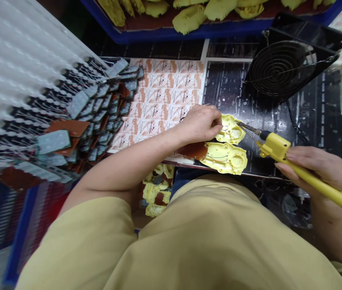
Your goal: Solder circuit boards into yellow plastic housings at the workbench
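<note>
Right of centre, I'd guess it's soldering: right hand point(322, 167) wrapped round a yellow iron point(275, 146), left hand point(202, 123) at the upper shell point(229, 128), pinching what I can't tell, steadiness needed next.

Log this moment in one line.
left hand: at upper yellow shell; right hand: grip on yellow soldering tool, tip at same shell; lower yellow shell: alongside

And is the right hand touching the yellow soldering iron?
Touching: the head view shows the right hand with its fingers around the yellow soldering iron.

A short-sleeved yellow shirt point(213, 233) and a ring point(211, 107) are worn.
</note>
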Tool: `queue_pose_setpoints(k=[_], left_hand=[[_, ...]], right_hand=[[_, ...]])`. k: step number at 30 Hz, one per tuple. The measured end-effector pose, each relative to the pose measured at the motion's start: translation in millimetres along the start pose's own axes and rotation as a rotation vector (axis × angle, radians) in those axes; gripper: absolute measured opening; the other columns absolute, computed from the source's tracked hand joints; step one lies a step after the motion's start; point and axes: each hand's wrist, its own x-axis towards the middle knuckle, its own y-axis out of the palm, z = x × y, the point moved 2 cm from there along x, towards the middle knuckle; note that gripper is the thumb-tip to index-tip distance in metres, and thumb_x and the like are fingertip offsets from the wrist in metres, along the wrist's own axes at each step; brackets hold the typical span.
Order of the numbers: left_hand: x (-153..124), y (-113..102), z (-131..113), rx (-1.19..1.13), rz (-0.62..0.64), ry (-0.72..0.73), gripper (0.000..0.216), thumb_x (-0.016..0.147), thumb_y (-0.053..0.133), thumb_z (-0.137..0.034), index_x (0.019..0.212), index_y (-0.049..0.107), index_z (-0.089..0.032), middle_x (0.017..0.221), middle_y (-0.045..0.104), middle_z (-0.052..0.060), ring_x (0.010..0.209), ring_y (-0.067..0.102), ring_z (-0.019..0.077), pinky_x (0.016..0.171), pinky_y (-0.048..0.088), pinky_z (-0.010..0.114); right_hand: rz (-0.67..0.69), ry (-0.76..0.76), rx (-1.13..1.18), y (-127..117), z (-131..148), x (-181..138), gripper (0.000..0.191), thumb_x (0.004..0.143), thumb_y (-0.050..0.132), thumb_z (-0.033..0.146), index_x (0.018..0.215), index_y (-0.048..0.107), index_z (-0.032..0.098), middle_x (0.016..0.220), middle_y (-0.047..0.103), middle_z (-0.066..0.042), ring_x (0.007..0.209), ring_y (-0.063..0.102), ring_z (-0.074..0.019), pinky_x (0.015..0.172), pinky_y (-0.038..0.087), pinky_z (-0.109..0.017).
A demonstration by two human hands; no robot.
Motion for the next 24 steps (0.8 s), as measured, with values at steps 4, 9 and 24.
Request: queue_pose_setpoints(k=[4,9,24], left_hand=[[0.9,-0.7,-0.2,-0.002,0.011,-0.013,0.026,0.091,0.058,-0.024,0.101,0.081,-0.017,0.104,0.079,0.009,0.102,0.074,0.0261,0.103,0.056,0.043],[0.8,-1.2,0.1,-0.005,0.009,-0.014,0.025,0.091,0.058,-0.023,0.100,0.081,-0.017,0.104,0.079,0.009,0.101,0.074,0.0265,0.103,0.056,0.043],[-15.8,-14.9,17.3,-0.026,-0.037,0.070,0.046,0.098,0.067,-0.041,0.138,0.071,-0.018,0.143,0.072,0.016,0.136,0.065,0.0344,0.120,0.049,0.052]], right_hand=[[0.022,-0.008,-0.088,3.7,3.7,4.6,0.020,0.091,0.091,0.023,0.105,0.076,0.023,0.086,0.084,-0.002,0.068,0.081,-0.0186,0.063,0.068,-0.021],[0.026,-0.016,-0.211,2.9,5.6,3.3,0.023,0.094,0.089,0.028,0.114,0.078,0.025,0.092,0.086,-0.002,0.066,0.081,-0.0182,0.065,0.069,-0.021],[-0.153,0.055,-0.221,0.2,0.7,-17.3,0.054,0.090,0.089,0.025,0.141,0.074,0.030,0.093,0.085,-0.002,0.065,0.080,-0.0210,0.058,0.065,-0.026]])
